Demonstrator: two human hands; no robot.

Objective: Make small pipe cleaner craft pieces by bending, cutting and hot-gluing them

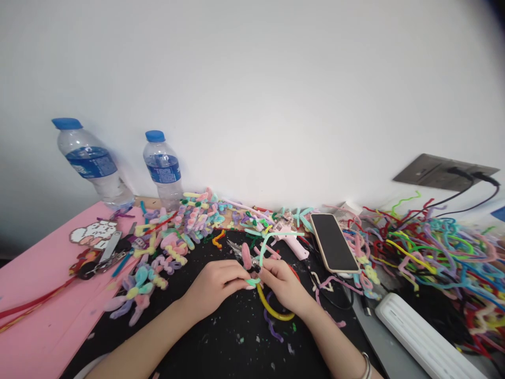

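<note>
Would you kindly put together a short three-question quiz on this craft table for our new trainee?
1. True or false: the left hand and the right hand pinch a mint pipe cleaner between them.
2. How many blue-capped water bottles stand by the wall? A) one B) two C) four
3. Fill the gap: the big tangle of long pipe cleaners lies on the person's ___ side.

Key: 1 true; 2 B; 3 right.
</note>
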